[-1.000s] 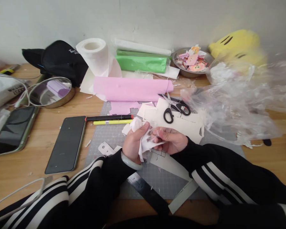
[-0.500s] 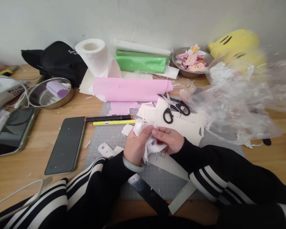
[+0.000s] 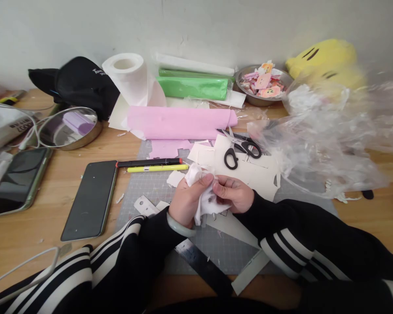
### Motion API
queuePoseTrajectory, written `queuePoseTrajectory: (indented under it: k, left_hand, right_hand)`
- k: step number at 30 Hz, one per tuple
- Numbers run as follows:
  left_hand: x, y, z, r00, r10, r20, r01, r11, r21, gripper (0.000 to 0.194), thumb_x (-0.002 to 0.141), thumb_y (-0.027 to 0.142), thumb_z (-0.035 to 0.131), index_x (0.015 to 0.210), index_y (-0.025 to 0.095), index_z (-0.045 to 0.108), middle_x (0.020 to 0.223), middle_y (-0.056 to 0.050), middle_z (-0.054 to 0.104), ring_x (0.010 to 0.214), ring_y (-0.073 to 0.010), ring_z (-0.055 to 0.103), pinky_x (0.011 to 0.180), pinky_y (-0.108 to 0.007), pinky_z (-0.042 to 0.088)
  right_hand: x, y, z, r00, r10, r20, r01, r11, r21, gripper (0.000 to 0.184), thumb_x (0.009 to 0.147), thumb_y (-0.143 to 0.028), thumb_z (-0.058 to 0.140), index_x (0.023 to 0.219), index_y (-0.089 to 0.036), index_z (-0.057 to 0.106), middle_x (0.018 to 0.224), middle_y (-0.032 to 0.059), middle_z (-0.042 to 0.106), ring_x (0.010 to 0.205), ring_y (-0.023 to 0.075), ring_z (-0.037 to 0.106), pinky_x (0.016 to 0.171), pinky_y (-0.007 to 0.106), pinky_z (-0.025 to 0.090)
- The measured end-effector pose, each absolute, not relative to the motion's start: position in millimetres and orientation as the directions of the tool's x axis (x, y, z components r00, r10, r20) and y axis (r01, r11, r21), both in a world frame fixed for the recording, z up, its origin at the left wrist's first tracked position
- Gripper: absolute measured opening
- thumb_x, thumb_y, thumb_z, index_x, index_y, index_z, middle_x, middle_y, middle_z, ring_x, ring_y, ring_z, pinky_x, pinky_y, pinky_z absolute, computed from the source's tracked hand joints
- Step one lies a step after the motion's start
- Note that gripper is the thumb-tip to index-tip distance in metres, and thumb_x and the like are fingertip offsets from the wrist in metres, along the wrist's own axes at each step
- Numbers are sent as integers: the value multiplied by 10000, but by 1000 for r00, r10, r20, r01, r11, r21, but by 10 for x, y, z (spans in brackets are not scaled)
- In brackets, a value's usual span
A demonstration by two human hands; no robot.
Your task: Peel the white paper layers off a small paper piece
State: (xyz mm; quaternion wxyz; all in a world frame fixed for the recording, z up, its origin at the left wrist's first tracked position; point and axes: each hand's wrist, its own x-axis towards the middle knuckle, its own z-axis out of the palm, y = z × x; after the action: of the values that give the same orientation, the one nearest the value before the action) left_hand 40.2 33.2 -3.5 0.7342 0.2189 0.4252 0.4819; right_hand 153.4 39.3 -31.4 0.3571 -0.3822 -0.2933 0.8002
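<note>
A crumpled white paper towel with dark smudges is held between both hands, above the grey cutting mat. My left hand wraps round its left side, thumb on top. My right hand pinches the right edge, with thumb and fingers pressed together. Whether anything lies inside the folds is hidden. Behind my right hand, black-handled scissors rest on cut pieces of cream paper. A yellow pen and a black pen lie just beyond my left hand.
A pink roll lies across the back, beside a paper towel roll. Crumpled clear plastic spreads at the right. Two phones, one a dark phone, lie at the left. A black strip crosses the mat's front edge.
My right fingers have shifted slightly on the paper towel, and more of its dark smudge now shows. Both hands stay in nearly the same place.
</note>
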Motion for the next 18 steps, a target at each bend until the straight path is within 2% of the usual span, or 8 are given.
queuePoseTrajectory:
  k: [5,8,11,14,18]
  left_hand:
    - [383,334,-37,230,876,-424,-530,478,700,196,629,245,653,668,139,493,490,24,542,410,-94,509,407,-198,422]
    - [368,353,-15,279,838,-469,-571,538,620,210,658,280,626,665,137,471,477,15,540,410,-108,525,403,-200,418]
    - [366,369,17,305,810,-500,-600,572,560,206,692,287,585,639,140,450,451,10,521,418,-126,543,410,-212,429]
    - [381,365,27,291,822,-489,-631,549,548,153,714,259,556,682,145,458,481,9,538,424,-130,552,432,-231,454]
    - [406,341,-12,232,880,-416,-650,458,607,121,724,217,550,706,155,448,522,12,548,447,-127,561,463,-243,475]
  right_hand:
    - [1531,400,-295,-480,787,-387,-399,-589,-703,427,486,-438,747,603,-125,481,447,-53,469,367,32,401,359,161,259]
    - [1543,408,-265,-529,780,-333,-469,-596,-652,390,522,-402,742,570,-115,482,484,-39,481,377,30,410,347,155,257]
    - [1558,413,-227,-581,752,-312,-461,-620,-635,346,581,-391,711,602,-103,520,494,-22,495,365,36,415,337,156,247]
    - [1557,418,-211,-547,749,-374,-456,-642,-617,349,587,-402,702,599,-101,526,485,-19,490,375,47,429,348,163,285]
    - [1546,429,-230,-497,757,-424,-491,-648,-582,348,610,-426,674,610,-106,538,497,-9,496,413,59,447,364,172,336]
